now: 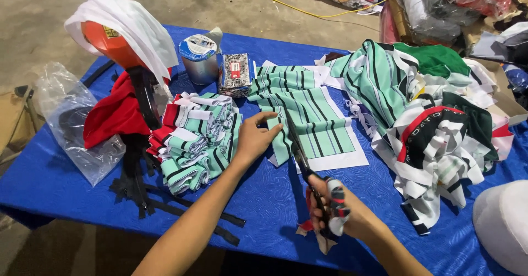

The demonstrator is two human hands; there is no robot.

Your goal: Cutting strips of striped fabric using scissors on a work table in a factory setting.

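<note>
My right hand (342, 210) grips the cloth-wrapped handles of a pair of black scissors (300, 150). The blades point away from me into the near left edge of a mint-green fabric panel with black stripes and a white border (316, 123), which lies flat on the blue table (264, 199). My left hand (257, 135) presses on that panel's left edge, fingers spread, just left of the blades. A stack of cut green, white and red striped pieces (197, 141) sits directly left of my left hand.
A heap of striped green, white and black fabric (423, 105) fills the table's right side. An orange helmet under white cloth (118, 31), red cloth, black straps, a clear plastic bag (71, 122), a tin (199, 58) and a small box (235, 75) stand left. A white cap (503, 223) lies near right.
</note>
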